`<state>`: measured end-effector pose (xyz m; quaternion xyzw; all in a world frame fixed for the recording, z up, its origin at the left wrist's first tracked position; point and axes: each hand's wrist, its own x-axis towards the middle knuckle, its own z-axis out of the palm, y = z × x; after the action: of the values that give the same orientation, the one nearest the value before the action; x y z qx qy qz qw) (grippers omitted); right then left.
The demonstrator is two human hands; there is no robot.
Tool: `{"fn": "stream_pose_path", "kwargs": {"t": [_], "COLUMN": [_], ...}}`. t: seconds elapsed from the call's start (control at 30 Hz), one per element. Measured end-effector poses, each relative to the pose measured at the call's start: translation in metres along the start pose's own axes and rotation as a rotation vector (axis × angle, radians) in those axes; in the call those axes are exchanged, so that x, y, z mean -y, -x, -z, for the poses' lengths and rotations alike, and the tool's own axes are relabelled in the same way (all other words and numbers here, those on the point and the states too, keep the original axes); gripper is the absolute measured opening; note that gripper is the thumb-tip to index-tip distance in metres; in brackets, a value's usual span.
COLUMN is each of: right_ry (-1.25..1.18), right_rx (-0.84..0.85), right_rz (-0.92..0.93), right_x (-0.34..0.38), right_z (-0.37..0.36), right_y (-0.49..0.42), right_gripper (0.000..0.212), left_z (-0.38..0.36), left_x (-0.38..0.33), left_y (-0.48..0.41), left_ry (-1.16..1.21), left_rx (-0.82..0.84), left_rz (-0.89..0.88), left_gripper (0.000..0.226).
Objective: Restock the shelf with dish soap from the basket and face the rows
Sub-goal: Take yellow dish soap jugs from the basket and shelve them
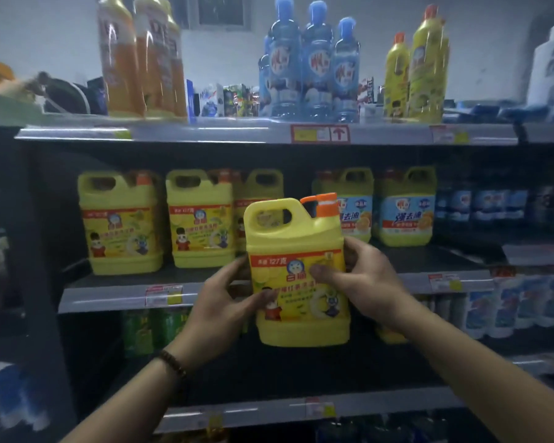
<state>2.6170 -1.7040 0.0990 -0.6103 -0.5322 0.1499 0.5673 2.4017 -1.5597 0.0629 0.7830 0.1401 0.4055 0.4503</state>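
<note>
One long middle shelf (429,257) is the place to fill. Three yellow dish soap jugs (200,219) stand on its left part and two blue-label jugs (403,209) stand further right. A fourth yellow jug (298,282) is up in the air in front of that shelf, a bit lower than the row. It is upright and its picture label faces the person. The left hand (224,302) curls round its left side and the right hand (365,282) curls round its right side, so both grip it. I think the best way is to lift it a bit higher and slide it in beside the third yellow jug. Keep it straight and stop when its front lines up with the others. Its orange pump cap (325,204) should stay on the right, like the caps on the two left jugs. No basket shows.
</note>
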Motion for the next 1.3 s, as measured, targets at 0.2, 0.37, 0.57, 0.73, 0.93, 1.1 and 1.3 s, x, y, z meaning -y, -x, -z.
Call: {"fn": "stream_pose_path", "kwargs": {"t": [0.2,0.37,0.57,0.73,0.93,1.1,1.3], "right_ry": [0.035,-0.015,-0.088,0.061,0.253,0.365,0.305], "right_rx": [-0.041,-0.044,-0.011,0.007,-0.017,-0.038,-0.255], "right_rz": [-0.027,-0.029,-0.019,0.006,-0.019,-0.045,-0.011], "right_x": [0.015,0.009,-0.034,-0.065,-0.056,-0.045,-0.05], "right_z": [0.001,-0.006,-0.016,-0.016,-0.018,-0.024,-0.027], "right_y": [-0.091,-0.152,-0.19,-0.202,-0.204,-0.198,-0.143], "right_gripper": [0.05,0.045,0.052,0.061,0.053,0.047,0.067], "left_z": [0.011,0.018,0.019,0.015,0.006,0.016,0.001], "left_x": [-0.006,0.002,0.034,0.056,0.062,0.055,0.029], "left_y": [-0.076,-0.123,-0.155,-0.166,-0.173,-0.168,-0.092], "left_ry": [0.066,-0.095,-0.444,-0.717,-0.803,-0.835,-0.754], "left_rx": [-0.114,-0.237,-0.298,-0.297,-0.332,-0.27,-0.229], "left_rz": [-0.028,-0.087,-0.13,-0.037,-0.025,-0.045,-0.365], "left_gripper": [0.046,0.046,0.052,0.08,0.076,0.059,0.045]}}
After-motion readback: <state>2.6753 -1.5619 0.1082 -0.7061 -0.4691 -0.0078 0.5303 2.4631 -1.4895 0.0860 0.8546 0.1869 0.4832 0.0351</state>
